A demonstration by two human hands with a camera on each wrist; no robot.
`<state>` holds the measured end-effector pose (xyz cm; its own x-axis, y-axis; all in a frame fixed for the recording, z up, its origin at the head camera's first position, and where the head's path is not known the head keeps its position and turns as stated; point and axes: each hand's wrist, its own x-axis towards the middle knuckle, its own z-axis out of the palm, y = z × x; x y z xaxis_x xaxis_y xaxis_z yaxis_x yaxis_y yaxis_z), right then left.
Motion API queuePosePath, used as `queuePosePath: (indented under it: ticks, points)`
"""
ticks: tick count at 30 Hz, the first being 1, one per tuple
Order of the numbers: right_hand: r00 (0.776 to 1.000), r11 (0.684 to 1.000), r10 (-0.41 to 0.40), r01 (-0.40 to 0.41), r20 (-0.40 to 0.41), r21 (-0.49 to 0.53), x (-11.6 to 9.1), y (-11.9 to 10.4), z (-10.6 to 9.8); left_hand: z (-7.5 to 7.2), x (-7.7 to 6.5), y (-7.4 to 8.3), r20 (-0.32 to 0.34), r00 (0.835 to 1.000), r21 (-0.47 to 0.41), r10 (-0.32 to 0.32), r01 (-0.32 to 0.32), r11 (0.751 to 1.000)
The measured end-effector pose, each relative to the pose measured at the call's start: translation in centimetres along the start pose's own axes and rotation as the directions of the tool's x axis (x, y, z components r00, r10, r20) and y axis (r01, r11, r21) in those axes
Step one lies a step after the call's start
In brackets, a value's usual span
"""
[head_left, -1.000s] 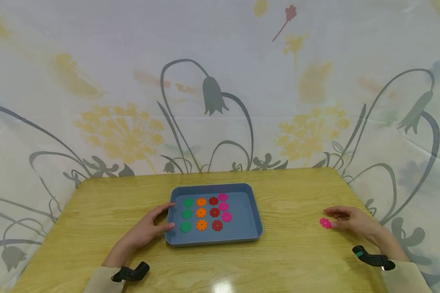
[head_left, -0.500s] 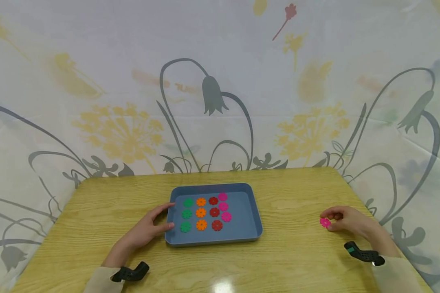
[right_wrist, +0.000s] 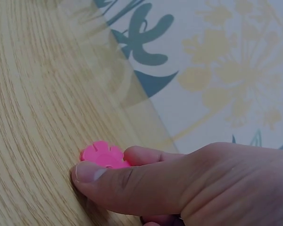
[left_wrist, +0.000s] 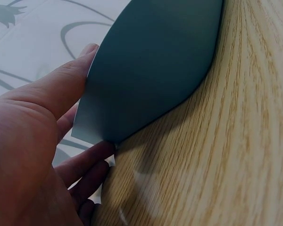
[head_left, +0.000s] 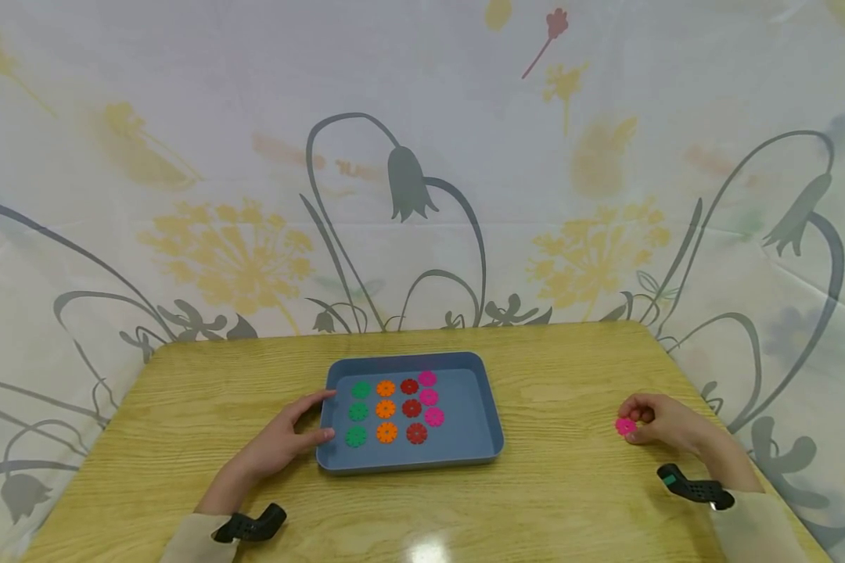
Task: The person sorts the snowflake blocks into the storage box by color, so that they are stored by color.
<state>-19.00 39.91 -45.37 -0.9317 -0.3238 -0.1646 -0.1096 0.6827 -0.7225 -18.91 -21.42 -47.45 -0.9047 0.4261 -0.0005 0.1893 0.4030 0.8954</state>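
A blue-grey tray [head_left: 458,450] holds notched, flower-shaped plastic discs in columns: green [head_left: 358,411], orange [head_left: 386,409], dark red [head_left: 411,407] and pink [head_left: 433,417]. At its left side my left hand [head_left: 279,439] holds the tray, thumb and index tips on the rim. In the left wrist view, other fingers [left_wrist: 87,162] lie by the tray's outer wall [left_wrist: 155,61], low near the table. Over the table's right part, my right hand [head_left: 665,424] pinches another pink disc [right_wrist: 103,154]. The thumb covers part of that disc in the right wrist view.
The wooden table [head_left: 556,500] carries the tray left of its middle. Behind and beside it hangs a pale cloth [head_left: 507,258] printed with flowers. Each wrist wears a black camera mount [head_left: 695,486].
My right hand has shifted slightly left and its fingers have curled in closer around the pink disc. The left hand and tray stay in place.
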Motion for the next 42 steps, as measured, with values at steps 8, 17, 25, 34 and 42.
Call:
queuePosePath:
  ticks: [8,17,25,34,42]
  points:
    - [0.997,0.998,0.058,-0.060,-0.055,-0.031,-0.2,-0.1,0.2,0.0,0.0,-0.3,-0.002,1.000,-0.004,0.007,-0.007,1.000]
    - [0.995,0.997,0.080,-0.078,-0.068,0.024,-0.2,0.3,0.1,-0.1,0.0,-0.4,-0.002,1.000,-0.011,0.006,-0.006,1.000]
    - [0.992,0.994,0.084,-0.077,-0.098,0.075,-0.5,0.3,0.1,-0.2,-0.1,-0.5,-0.001,1.000,0.016,0.006,-0.006,1.000]
    - [0.972,0.997,0.074,-0.076,-0.223,-0.002,-0.3,-0.9,0.8,0.0,0.1,0.1,0.004,1.000,0.026,0.000,0.000,1.000]
    - [0.964,0.999,0.025,-0.031,-0.266,-0.019,1.6,-3.5,2.0,-0.1,0.0,-0.1,0.002,1.000,0.020,-0.007,0.007,1.000]
